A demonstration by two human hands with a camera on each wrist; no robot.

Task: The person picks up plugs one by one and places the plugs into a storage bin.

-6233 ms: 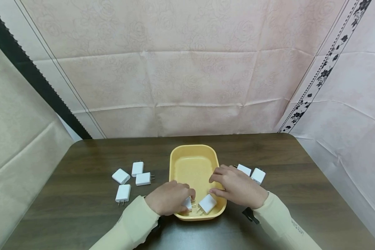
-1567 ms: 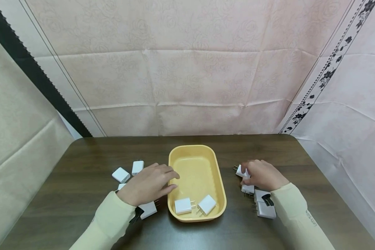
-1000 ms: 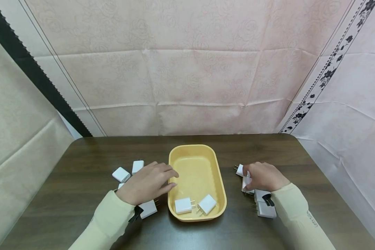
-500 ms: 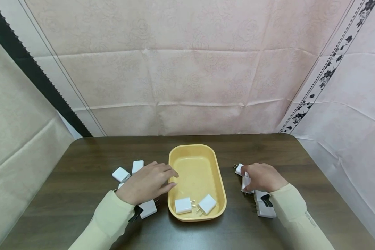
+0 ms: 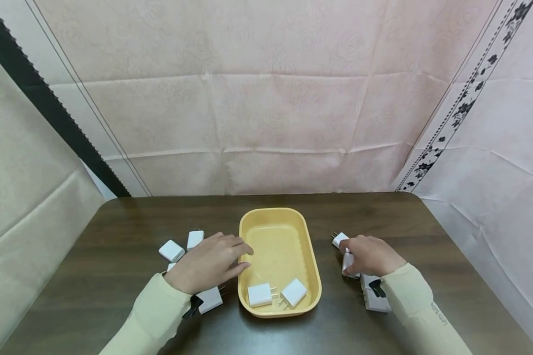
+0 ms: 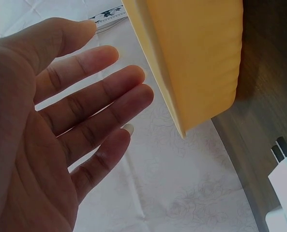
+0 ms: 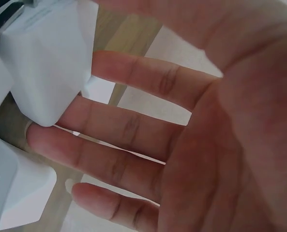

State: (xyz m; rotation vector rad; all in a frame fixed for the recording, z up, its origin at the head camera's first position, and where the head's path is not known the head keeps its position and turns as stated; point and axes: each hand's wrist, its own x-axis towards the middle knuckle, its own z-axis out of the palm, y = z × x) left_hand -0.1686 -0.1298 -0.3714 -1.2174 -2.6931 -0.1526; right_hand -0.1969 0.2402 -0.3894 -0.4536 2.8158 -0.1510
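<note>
My right hand [image 5: 370, 255] is over the chargers on the right side. Its thumb and fingers pinch a white wall charger [image 7: 51, 63], which stands large in the right wrist view; part of it is hidden under the hand in the head view. Another charger [image 5: 339, 239] lies just beyond those fingertips, prongs pointing left. Palm down, my left hand [image 5: 210, 264] hovers at the left rim of the yellow tray [image 5: 244, 231], fingers relaxed and holding nothing. Two chargers, one left [image 5: 259, 295] and one right [image 5: 293, 293], lie in the tray's near end.
Several white chargers lie left of the tray, among them one at the far left [image 5: 171, 251] and one beneath my left wrist [image 5: 210, 300]. More chargers [image 5: 376, 301] sit under my right wrist. Cloth [image 5: 271, 123] hangs behind the brown table [image 5: 115, 276].
Since the oldest frame, my left hand has left a charger in the tray and drawn back to its left rim. My right hand has moved from the tray to the right-hand chargers and gripped one.
</note>
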